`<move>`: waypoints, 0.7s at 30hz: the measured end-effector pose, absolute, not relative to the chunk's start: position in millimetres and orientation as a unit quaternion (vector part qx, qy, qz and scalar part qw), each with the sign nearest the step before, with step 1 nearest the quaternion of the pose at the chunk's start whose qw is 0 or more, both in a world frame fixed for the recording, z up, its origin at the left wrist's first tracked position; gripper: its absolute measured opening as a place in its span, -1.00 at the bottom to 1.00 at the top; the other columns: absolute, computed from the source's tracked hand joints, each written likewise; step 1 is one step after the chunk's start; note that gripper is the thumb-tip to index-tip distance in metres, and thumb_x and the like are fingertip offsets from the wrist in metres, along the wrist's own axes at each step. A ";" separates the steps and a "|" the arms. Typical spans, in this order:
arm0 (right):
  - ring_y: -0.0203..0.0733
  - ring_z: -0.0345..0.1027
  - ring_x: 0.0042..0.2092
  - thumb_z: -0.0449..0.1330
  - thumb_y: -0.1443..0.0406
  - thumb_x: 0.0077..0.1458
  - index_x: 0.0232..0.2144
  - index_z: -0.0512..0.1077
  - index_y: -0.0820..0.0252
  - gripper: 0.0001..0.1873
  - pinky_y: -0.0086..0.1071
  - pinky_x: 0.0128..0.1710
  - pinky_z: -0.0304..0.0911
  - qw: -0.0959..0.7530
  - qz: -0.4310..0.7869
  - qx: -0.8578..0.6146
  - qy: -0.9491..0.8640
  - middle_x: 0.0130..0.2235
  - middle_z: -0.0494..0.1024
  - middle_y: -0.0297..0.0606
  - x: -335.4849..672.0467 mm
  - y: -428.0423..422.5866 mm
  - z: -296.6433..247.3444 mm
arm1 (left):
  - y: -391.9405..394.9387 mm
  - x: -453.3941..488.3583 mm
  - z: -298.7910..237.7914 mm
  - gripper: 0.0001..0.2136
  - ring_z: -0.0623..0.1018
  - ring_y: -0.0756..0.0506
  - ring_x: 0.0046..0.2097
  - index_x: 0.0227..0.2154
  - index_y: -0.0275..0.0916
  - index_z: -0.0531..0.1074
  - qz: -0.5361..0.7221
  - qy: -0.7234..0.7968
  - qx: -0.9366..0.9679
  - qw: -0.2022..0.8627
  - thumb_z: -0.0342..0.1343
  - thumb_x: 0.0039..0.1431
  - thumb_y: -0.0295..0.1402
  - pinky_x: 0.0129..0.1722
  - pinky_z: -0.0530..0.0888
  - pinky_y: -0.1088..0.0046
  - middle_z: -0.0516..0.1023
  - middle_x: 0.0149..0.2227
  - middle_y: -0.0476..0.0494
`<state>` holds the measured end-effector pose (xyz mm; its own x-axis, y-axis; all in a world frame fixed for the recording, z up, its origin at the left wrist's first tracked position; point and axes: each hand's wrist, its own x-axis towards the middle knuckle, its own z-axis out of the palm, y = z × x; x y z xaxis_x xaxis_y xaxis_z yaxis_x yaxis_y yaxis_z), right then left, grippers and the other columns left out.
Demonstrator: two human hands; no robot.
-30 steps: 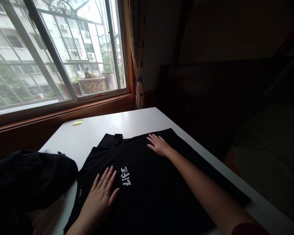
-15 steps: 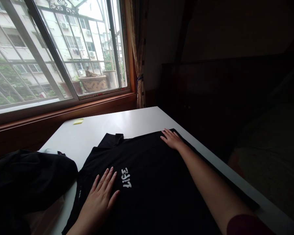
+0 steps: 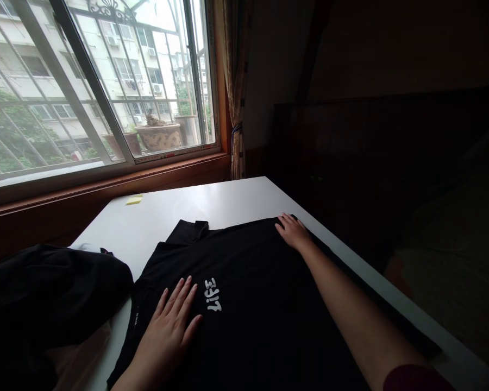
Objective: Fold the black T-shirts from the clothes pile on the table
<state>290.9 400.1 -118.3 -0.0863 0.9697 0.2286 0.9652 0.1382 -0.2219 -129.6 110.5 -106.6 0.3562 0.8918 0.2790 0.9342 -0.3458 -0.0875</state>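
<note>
A black T-shirt (image 3: 252, 304) with white lettering lies spread flat on the white table (image 3: 212, 203). My left hand (image 3: 168, 326) rests flat on it near the collar, just left of the lettering, fingers stretched out. My right hand (image 3: 292, 231) lies flat on the shirt's far right corner, close to the table's right edge, fingers together and extended. Neither hand holds anything.
A heap of dark cloth (image 3: 44, 298) covers the table's near left. A small yellow note (image 3: 134, 200) lies at the far edge by the wooden windowsill (image 3: 106, 182). A curtain (image 3: 236, 92) hangs at the window's right. Dark furniture stands beyond the table's right edge.
My right hand has slid across the shirt from its upper middle to the far right corner. My left hand has stayed where it was.
</note>
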 end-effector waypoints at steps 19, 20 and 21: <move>0.05 0.32 0.10 -0.03 0.23 0.31 0.04 0.52 0.22 -0.57 -0.16 0.18 0.17 0.264 -0.051 -0.625 -0.733 0.08 0.54 -0.09 293.6 396.5 -118.4 | 239.7 -148.6 -54.5 -0.56 0.20 -0.25 0.38 0.25 -0.34 0.32 -0.119 -0.647 -0.753 0.025 -0.15 0.41 -0.32 0.36 0.18 0.10 0.30 0.32 -0.28; 0.05 0.32 0.09 -0.03 0.22 0.30 0.05 0.51 0.22 -0.57 -0.15 0.17 0.18 0.264 -0.051 -0.626 -0.732 0.07 0.54 -0.09 293.8 396.5 -118.3 | 253.6 -151.9 -54.5 -0.57 0.22 -0.23 0.37 0.24 -0.33 0.32 -0.120 -0.650 -0.750 0.025 -0.17 0.41 -0.35 0.35 0.19 0.13 0.32 0.31 -0.26; 0.06 0.32 0.09 -0.03 0.22 0.30 0.06 0.50 0.22 -0.56 -0.15 0.17 0.18 0.265 -0.050 -0.627 -0.730 0.08 0.54 -0.10 293.9 396.5 -118.2 | 266.0 -154.7 -55.9 -0.57 0.25 -0.22 0.35 0.24 -0.31 0.33 -0.122 -0.653 -0.747 0.025 -0.18 0.40 -0.37 0.34 0.21 0.17 0.33 0.30 -0.25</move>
